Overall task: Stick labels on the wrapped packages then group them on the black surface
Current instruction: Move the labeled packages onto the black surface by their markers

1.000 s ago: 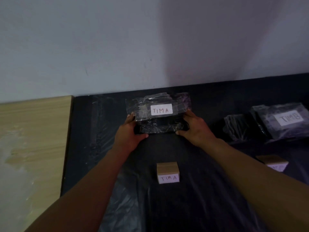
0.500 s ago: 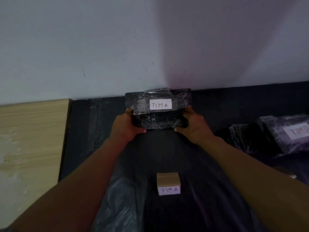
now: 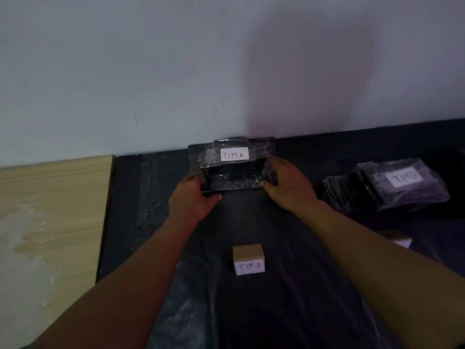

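Both hands hold the TIM A package (image 3: pixel 231 170) at the far edge of the black surface (image 3: pixel 251 222), hard against the wall (image 3: pixel 226 71). The left hand (image 3: pixel 191 200) grips its near left corner, thumb curled under the front edge; the right hand (image 3: pixel 286 185) clasps the right end, fingers wrapped over the top. The package tilts up, label (image 3: pixel 234 155) facing the camera — whether its back edge touches the wall or only sits just beside it, I cannot tell.

Nearer the person stands a small box (image 3: pixel 248 259) marked TIM A, apart from the package. Off to the right lies another wrapped package (image 3: pixel 402 182) with a blurred label, a smaller wrapped bundle (image 3: pixel 337 190) just beside it, and a second box (image 3: pixel 397 240) partly hidden by the right forearm.

The risks seem to me these: the wrap is slick and loose, so a grip on film alone may slip and let the package drop flat, label down; if left leaning on the wall, it may slide forward — and the forearms pass close to the box, which a careless withdrawal could knock over.
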